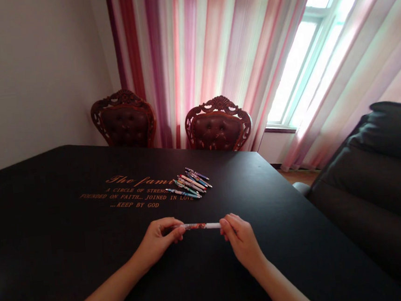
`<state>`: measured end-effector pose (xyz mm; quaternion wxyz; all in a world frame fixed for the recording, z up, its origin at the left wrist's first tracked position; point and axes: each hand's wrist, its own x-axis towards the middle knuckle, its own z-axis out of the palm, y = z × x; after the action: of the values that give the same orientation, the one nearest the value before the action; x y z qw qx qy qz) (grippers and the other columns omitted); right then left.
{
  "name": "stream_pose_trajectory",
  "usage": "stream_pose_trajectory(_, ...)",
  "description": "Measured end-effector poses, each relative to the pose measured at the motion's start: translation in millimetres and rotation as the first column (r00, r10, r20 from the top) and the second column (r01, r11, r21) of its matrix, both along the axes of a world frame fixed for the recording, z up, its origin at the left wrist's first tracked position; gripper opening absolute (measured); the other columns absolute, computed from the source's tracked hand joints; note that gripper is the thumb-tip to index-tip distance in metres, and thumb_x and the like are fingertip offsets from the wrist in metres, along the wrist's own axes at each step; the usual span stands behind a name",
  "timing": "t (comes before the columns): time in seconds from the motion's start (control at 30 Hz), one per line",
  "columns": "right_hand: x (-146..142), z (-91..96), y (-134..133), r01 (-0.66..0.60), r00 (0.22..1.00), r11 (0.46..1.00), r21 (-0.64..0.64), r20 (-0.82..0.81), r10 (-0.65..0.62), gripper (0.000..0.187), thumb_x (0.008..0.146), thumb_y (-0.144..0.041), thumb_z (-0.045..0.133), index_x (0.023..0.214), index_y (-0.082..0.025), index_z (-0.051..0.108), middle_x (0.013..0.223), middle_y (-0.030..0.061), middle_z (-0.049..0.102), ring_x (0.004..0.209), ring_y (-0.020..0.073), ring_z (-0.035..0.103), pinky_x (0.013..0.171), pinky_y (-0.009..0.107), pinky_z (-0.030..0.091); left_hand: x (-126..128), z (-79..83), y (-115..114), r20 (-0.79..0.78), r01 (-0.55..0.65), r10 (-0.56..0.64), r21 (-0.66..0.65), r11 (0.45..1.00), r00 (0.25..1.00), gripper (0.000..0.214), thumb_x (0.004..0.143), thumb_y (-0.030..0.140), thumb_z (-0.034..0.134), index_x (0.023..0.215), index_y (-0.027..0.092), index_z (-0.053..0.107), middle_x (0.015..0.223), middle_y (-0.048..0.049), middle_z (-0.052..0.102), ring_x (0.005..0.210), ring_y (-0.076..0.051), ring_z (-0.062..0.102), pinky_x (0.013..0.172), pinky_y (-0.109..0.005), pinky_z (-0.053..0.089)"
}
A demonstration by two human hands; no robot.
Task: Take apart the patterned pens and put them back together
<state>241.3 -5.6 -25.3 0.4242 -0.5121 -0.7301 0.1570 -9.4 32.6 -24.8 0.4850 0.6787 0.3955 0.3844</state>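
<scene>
Stretching surface [54,247]: black, filling the lower frame, with angled far corners.
Striped curtains [206,51]: red, pink, purple and white, hanging behind the surface beside a bright window [293,67].
Dark upholstered seat [369,192]: at right, past the surface's edge.
Carved chairs [124,124]: two, tufted backs showing at the far edge.
Gold lettering [128,190]: "The famo" and "A CIRCLE OF STRENG," both cut off at the pens; then "FOUNDED ON FAITH... JOINED IN LOVE" and "...KEEP BY GOD."
Grip: left hand [160,233] and right hand [241,236] well apart, thumb and fingers of each clamped on one end of the held pen [200,226].
Loose pens [191,184]: clustered over the lettering's right side, beyond the hands.
Held pen: crosswise between the hands, red-patterned middle bare, white end in the right grip; any writing on it too small to read.
</scene>
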Motion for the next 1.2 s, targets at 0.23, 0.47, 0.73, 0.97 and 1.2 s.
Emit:
stream_pose_trajectory(0.23, -2.0, 3.3, 0.3, -0.023, 0.999, 1.0, 0.016, -0.046, 0.023, 0.017, 0.096, -0.028, 0.046, 0.083, -0.02, 0.055, 0.079, 0.0013, 0.055, 0.074, 0.0163, 0.053, 0.068, 0.027, 0.039, -0.4, 2.0, -0.6, 0.013, -0.025, 0.026, -0.047, 0.999, 1.0, 0.026, 0.082, 0.037, 0.066, 0.085, 0.012, 0.073, 0.065, -0.0016, 0.062, 0.06, -0.014, 0.053, 0.057, -0.023, 0.042)
stream_pose_trajectory(0.47, -1.4, -3.4, 1.1, 0.038, 0.998, 0.998, 0.054, 0.046, -0.041, 0.041, 0.1, -0.03, 0.036, 0.061, -0.021, 0.045, 0.059, -0.0013, 0.048, 0.062, 0.015, 0.048, 0.066, 0.029, 0.034, -0.7, -0.5, -2.7, -0.092, 0.022, -0.01, 0.125, 0.992, 0.996, 0.023, 0.085, 0.035, 0.063, 0.084, 0.014, 0.074, 0.068, -0.0022, 0.062, 0.064, -0.014, 0.055, 0.061, -0.024, 0.043)
stream_pose_trajectory(0.73, -0.7, 1.4, -0.9, -0.03, 0.998, 0.999, 0.019, -0.06, 0.031, 0.014, 0.094, -0.028, 0.047, 0.089, -0.02, 0.057, 0.079, 0.0012, 0.058, 0.074, 0.0163, 0.054, 0.068, 0.027, 0.04, 1.5, 7.2, -1.6, 0.018, -0.034, 0.036, -0.066, 0.997, 0.999, 0.028, 0.081, 0.039, 0.066, 0.083, 0.012, 0.073, 0.063, -0.0011, 0.061, 0.059, -0.013, 0.052, 0.056, -0.022, 0.042)
stream_pose_trajectory(0.97, -1.1, 5.0, -0.4, -0.046, 0.999, 0.994, 0.094, 0.014, 0.045, 0.023, 0.096, -0.027, 0.042, 0.078, -0.021, 0.054, 0.075, 0.0012, 0.053, 0.074, 0.0174, 0.051, 0.07, 0.029, 0.038, 1.0, 4.9, -1.6, 0.017, -0.022, 0.023, -0.019, 1.0, 1.0, 0.025, 0.08, 0.037, 0.067, 0.082, 0.013, 0.073, 0.065, -0.0016, 0.062, 0.06, -0.014, 0.053, 0.057, -0.023, 0.042)
stream_pose_trajectory(1.2, -9.8, -3.6, -2.6, -0.028, 0.977, 0.986, -0.162, -0.213, -0.007, 0.05, 0.098, -0.044, 0.036, 0.054, -0.021, 0.042, 0.05, -0.0031, 0.044, 0.05, 0.0122, 0.043, 0.055, 0.026, 0.034, -2.6, 8.8, -4.6, -0.148, -0.017, 0.062, 0.288, 0.957, 0.987, 0.017, 0.084, 0.031, 0.065, 0.084, 0.017, 0.074, 0.072, -0.0039, 0.066, 0.071, -0.018, 0.06, 0.067, -0.025, 0.044)
